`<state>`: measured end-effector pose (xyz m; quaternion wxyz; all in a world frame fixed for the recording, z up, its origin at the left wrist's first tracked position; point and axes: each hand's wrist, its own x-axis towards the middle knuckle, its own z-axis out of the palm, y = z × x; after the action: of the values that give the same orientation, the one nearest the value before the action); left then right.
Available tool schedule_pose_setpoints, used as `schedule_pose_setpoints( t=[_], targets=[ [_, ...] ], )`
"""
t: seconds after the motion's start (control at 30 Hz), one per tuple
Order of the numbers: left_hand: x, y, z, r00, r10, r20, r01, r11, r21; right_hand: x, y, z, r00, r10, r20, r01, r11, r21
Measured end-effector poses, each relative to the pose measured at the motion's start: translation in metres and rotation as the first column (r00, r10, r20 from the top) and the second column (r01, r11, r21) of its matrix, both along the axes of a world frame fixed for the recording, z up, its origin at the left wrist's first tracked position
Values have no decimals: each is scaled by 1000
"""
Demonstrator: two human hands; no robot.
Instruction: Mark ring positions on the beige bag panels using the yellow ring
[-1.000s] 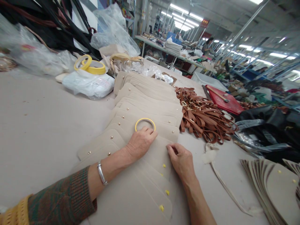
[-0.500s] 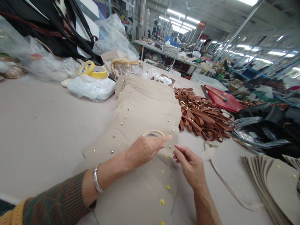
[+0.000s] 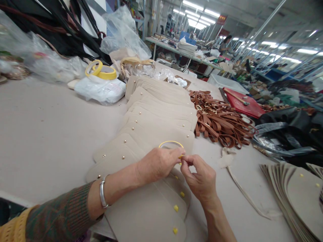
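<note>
My left hand (image 3: 158,163) is closed on a roll of yellow tape (image 3: 171,144), whose upper rim shows above the fingers. My right hand (image 3: 200,173) pinches at a small yellow end of the tape, its fingertips meeting those of my left hand. Beneath both hands runs a long overlapping row of beige panels (image 3: 158,117). Small metal studs (image 3: 123,157) dot the farther panels. On the nearer ones, yellow tape pieces (image 3: 176,208) sit along the right edge.
Two yellow tape rolls (image 3: 107,73) rest on a white plastic-wrapped packet (image 3: 99,90). Brown straps with metal clasps (image 3: 219,122) lie heaped to the right. A fanned stack of beige panels (image 3: 290,195) stands at the lower right, near a loose beige strip (image 3: 248,196).
My right hand has moved up and left to meet my left hand at the tape. A yellow bit now shows between the fingertips. The view has shifted slightly.
</note>
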<state>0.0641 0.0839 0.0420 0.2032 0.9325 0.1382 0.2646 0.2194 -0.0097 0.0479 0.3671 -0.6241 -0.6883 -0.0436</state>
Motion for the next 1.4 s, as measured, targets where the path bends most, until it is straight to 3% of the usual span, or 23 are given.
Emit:
schedule_pose_setpoints(
  t=[0.13, 0.23, 0.33, 0.4, 0.43, 0.5, 0.6, 0.73, 0.87, 0.97, 1.13, 1.23, 1.3, 1.4],
  targets=[
    [3, 4, 9, 994, 67, -83, -65, 998, 21, -4, 0, 3, 993, -121, -6, 121, 993, -6],
    [8, 4, 12, 995, 78, -56, -73, 994, 85, -7, 3, 3, 935, -221, -278, 187, 972, -142],
    [11, 0, 13, 997, 71, 9, -71, 984, 164, 1, 9, -2, 706, -325, -629, 168, 940, -298],
    [13, -1, 12, 996, 78, 32, -83, 975, 206, 13, 12, -10, 545, -374, -751, 148, 924, -352],
    [13, -1, 10, 995, 96, 27, -99, 969, 227, 21, 12, -14, 494, -394, -775, 134, 916, -379],
    [15, 3, 4, 988, 151, -27, -138, 952, 272, 34, 11, -24, 466, -422, -778, 84, 896, -436],
    [17, 11, -10, 960, 221, -170, -160, 937, 311, 45, 9, -34, 515, -449, -730, 65, 870, -489],
    [20, 16, -22, 923, 200, -328, -114, 958, 263, 41, 12, -41, 649, -431, -626, 72, 855, -514],
    [19, 16, -23, 914, 182, -362, -98, 966, 239, 33, 20, -42, 818, -404, -408, 169, 849, -501],
    [18, 15, -24, 914, 184, -360, -102, 966, 236, 31, 25, -41, 896, -372, -244, 238, 865, -442],
    [16, 15, -28, 928, 181, -325, -104, 965, 241, 37, 27, -40, 886, -431, -168, 311, 824, -473],
    [15, 17, -29, 933, 181, -311, -107, 965, 241, 41, 19, -42, 805, -509, -304, 293, 788, -542],
    [15, 19, -28, 933, 186, -308, -115, 965, 236, 41, 13, -43, 794, -475, -380, 227, 810, -540],
    [16, 20, -27, 929, 191, -318, -119, 965, 233, 37, 10, -44, 879, -378, -292, 224, 866, -446]
  ],
)
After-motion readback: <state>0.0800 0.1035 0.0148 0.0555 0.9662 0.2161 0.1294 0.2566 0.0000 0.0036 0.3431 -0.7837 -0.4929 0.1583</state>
